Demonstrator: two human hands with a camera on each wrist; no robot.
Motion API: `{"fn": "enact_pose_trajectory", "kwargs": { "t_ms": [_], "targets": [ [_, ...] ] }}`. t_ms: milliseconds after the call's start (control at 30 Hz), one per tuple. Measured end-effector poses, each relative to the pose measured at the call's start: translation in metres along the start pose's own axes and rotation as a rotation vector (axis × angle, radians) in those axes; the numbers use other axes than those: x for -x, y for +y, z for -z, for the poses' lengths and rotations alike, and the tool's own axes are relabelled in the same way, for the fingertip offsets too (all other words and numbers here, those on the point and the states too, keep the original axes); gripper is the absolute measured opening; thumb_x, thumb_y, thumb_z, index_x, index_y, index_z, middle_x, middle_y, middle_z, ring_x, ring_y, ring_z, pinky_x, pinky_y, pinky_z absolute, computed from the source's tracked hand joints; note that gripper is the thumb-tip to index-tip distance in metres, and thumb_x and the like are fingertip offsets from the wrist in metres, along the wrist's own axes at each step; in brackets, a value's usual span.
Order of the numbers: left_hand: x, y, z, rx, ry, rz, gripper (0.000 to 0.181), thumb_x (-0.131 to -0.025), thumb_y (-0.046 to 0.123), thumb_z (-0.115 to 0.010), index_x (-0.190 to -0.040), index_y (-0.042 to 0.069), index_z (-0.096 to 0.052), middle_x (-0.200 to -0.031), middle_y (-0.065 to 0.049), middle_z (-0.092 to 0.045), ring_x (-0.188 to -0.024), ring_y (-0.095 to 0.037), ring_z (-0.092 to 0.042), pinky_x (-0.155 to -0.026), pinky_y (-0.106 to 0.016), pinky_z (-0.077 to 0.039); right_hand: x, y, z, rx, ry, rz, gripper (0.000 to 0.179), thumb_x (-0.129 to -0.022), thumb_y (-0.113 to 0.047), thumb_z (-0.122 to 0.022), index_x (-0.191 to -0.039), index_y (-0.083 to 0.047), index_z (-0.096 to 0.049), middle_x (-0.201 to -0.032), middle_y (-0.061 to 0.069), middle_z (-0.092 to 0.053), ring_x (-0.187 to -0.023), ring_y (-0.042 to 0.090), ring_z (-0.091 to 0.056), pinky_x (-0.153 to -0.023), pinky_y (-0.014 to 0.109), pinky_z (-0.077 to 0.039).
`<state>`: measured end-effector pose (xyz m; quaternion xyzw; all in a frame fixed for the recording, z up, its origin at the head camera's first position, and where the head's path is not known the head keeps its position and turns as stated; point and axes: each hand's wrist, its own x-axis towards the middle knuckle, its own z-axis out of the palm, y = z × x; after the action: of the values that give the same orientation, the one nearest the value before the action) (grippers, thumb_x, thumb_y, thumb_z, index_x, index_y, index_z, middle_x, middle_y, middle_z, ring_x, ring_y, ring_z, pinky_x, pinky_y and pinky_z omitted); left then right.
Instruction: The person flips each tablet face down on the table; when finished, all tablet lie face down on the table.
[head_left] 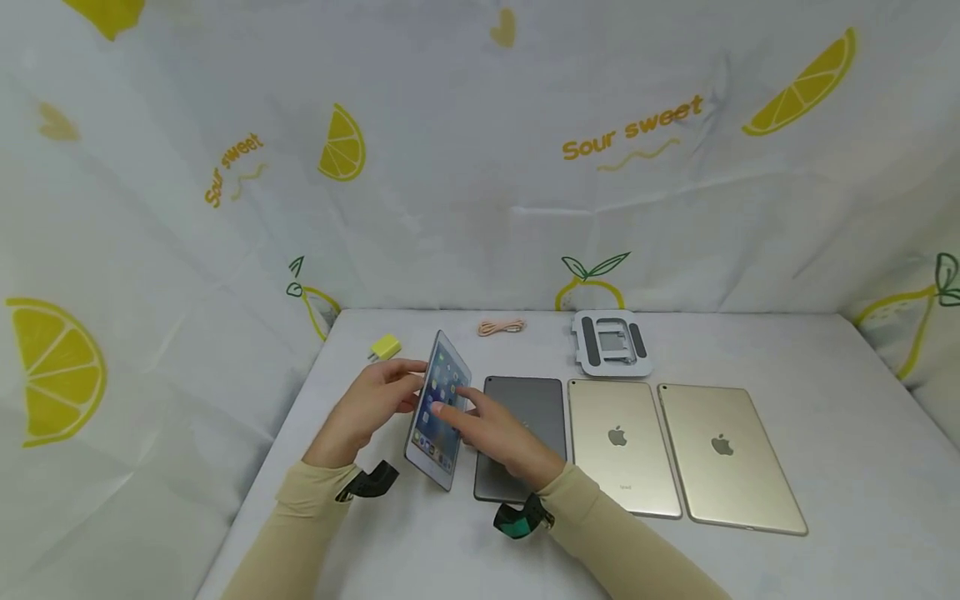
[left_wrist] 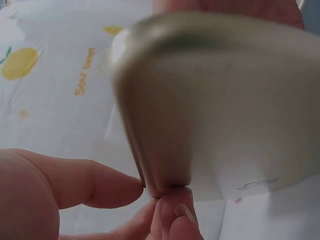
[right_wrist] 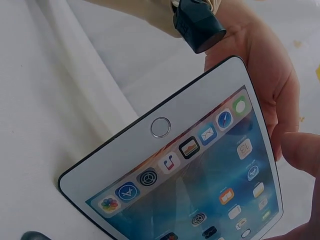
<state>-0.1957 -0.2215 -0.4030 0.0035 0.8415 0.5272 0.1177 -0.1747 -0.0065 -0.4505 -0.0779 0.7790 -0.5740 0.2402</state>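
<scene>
A tablet [head_left: 426, 427] with a lit home screen and white front stands tilted on its side above the table, left of a dark grey tablet [head_left: 525, 400]. My left hand [head_left: 375, 400] pinches its left edge; in the left wrist view the thumb [left_wrist: 110, 182] and fingers meet at the gold rim. My right hand [head_left: 502, 429] reaches over the dark tablet, thumb and index finger extended at the lit screen. Whether those fingertips touch the glass is hard to tell. The right wrist view shows the home button [right_wrist: 160, 127] and app icons.
Two gold tablets lie face down on the right, one nearer [head_left: 615, 408] and one farther out [head_left: 731, 487]. Behind them sits a folded silver stand [head_left: 591, 343]. A coiled pinkish cable [head_left: 501, 327] and a yellow charger plug [head_left: 386, 347] lie near the back edge.
</scene>
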Motion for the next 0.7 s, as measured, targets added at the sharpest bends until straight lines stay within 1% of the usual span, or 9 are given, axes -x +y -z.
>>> {"fn": "enact_pose_trajectory", "kwargs": {
  "t_ms": [200, 333, 567, 700],
  "targets": [
    [-0.0033, -0.0006, 0.0002, -0.003, -0.014, 0.004, 0.042, -0.107, 0.025, -0.059, -0.145, 0.008, -0.066, -0.130, -0.014, -0.075, -0.098, -0.020, -0.074, -0.091, -0.036, -0.063, -0.0007, 0.0016, -0.0008, -0.020, 0.000, 0.018, 0.089, -0.102, -0.068, -0.059, -0.168, -0.012, -0.037, -0.151, 0.026, -0.061, -0.125, 0.038, -0.071, -0.107, 0.061, -0.058],
    [-0.0039, -0.0003, 0.0014, -0.010, -0.026, 0.002, 0.043, -0.108, 0.027, -0.059, -0.145, 0.007, -0.066, -0.130, -0.014, -0.075, -0.099, -0.019, -0.075, -0.092, -0.037, -0.064, -0.0002, 0.0011, -0.0008, -0.026, -0.001, 0.019, 0.090, -0.102, -0.069, -0.059, -0.168, -0.012, -0.037, -0.151, 0.026, -0.061, -0.125, 0.038, -0.071, -0.107, 0.059, -0.058],
    [-0.0017, -0.0001, 0.0054, 0.002, -0.039, 0.000, 0.043, -0.109, 0.027, -0.059, -0.148, 0.008, -0.064, -0.126, -0.014, -0.074, -0.100, -0.021, -0.074, -0.095, -0.041, -0.064, -0.0026, -0.0011, -0.0041, -0.055, -0.009, 0.021, 0.093, -0.101, -0.069, -0.060, -0.169, -0.011, -0.034, -0.153, 0.028, -0.059, -0.129, 0.039, -0.069, -0.109, 0.059, -0.057],
    [-0.0014, 0.0002, 0.0050, 0.000, -0.047, -0.008, 0.044, -0.108, 0.028, -0.060, -0.147, 0.009, -0.065, -0.124, -0.013, -0.075, -0.100, -0.021, -0.074, -0.095, -0.043, -0.064, -0.0030, -0.0014, -0.0043, -0.044, -0.003, 0.015, 0.093, -0.101, -0.069, -0.059, -0.169, -0.012, -0.034, -0.153, 0.027, -0.060, -0.129, 0.040, -0.069, -0.109, 0.059, -0.057]
  ]
}}
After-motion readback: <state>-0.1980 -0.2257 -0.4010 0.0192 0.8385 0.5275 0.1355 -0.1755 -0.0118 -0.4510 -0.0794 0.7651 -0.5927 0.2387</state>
